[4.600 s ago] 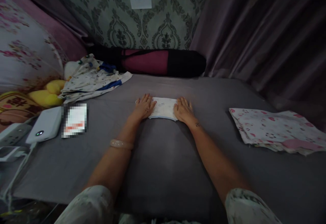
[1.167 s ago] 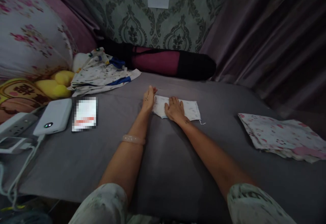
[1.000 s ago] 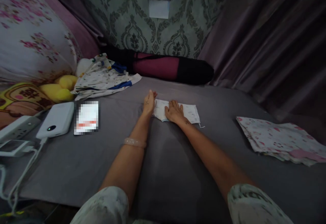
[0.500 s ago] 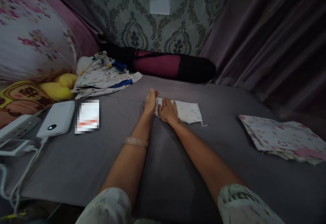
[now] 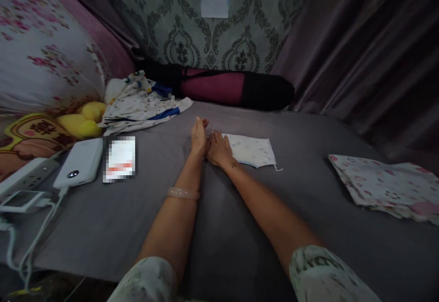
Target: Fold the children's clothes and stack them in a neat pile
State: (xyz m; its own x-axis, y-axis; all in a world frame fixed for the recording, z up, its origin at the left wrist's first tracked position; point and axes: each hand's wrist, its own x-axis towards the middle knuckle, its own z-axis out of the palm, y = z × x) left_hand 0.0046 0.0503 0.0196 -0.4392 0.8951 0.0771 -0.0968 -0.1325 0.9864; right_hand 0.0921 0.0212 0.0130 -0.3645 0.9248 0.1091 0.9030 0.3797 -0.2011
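A white folded cloth piece (image 5: pixel 254 150) with faint prints, a bluish lower edge and a short string at its right corner lies flat on the grey sheet. My right hand (image 5: pixel 219 150) rests palm down on its left end, fingers stretched out. Just beside that end, my left hand (image 5: pixel 199 137) stands on its edge, thumb side up, with its fingers pointing away and slightly bent. Nothing shows in it, though its palm is mostly hidden. The two hands are very close together at the cloth's left edge, which my right hand covers.
A patterned folded cloth (image 5: pixel 387 185) lies at right. To the left are a power bank (image 5: pixel 78 162), a power strip (image 5: pixel 29 178), cables, a blurred white card (image 5: pixel 120 158) and printed clothing (image 5: pixel 137 107). A long black and maroon bag (image 5: pixel 212 87) lies along the wall.
My right hand has slid left along the cloth toward its left end, uncovering more of it. My left hand has shifted slightly left. The view has moved a little.
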